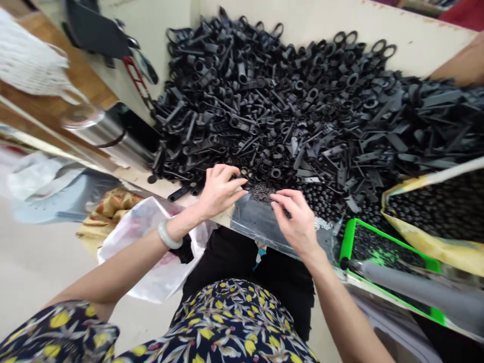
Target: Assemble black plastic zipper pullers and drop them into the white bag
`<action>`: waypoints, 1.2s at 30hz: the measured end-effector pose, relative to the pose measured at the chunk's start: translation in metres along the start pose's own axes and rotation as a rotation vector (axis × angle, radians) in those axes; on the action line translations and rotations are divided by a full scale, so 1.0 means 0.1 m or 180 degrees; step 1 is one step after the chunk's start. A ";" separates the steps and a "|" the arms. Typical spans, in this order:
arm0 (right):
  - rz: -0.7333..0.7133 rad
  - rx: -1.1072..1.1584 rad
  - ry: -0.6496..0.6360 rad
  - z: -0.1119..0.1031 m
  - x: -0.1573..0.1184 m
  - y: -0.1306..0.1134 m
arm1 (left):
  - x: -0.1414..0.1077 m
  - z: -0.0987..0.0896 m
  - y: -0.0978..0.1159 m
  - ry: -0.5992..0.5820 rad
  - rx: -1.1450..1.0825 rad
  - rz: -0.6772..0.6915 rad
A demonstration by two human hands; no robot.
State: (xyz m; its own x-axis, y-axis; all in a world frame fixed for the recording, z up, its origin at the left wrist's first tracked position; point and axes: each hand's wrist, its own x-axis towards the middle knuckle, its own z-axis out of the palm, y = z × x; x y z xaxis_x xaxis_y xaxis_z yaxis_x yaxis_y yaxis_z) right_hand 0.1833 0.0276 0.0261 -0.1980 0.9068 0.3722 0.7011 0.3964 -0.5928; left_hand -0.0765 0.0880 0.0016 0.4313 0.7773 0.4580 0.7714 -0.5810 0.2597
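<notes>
My left hand [221, 189] is closed at the front edge of the bench, thumb and fingers round a small black plastic part, of which only a bit shows between the fingers. To its right, my right hand [297, 219] has thumb and forefinger pinched close together; whatever lies between the tips is too small to make out. Between both hands lies a little heap of tiny dark pieces [260, 192], at the back of a dark grey mat [260, 222]. Behind them rises a big pile of black plastic parts [242, 101], with rings, clips and flat strips in it.
On the right are a green-rimmed tray [348, 244] of small black bits, a grey cylindrical tool [412, 285] and a yellow-edged sack [416, 227] of black balls. A steel flask [102, 133] stands left. A white plastic bag [132, 242] hangs below the bench edge.
</notes>
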 end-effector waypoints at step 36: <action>-0.0042 -0.0800 -0.0841 -0.07 -0.37 0.47 | -0.51 -0.43 0.80 -0.0133 -0.3236 -0.3457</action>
State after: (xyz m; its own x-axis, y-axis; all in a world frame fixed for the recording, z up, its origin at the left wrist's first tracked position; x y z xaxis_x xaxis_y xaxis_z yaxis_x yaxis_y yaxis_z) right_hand 0.2284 0.0119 -0.0099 -0.3554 0.9206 0.1620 0.8372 0.3906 -0.3829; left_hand -0.0566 -0.0082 0.0355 -0.1001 0.9264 -0.3629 0.0757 0.3708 0.9256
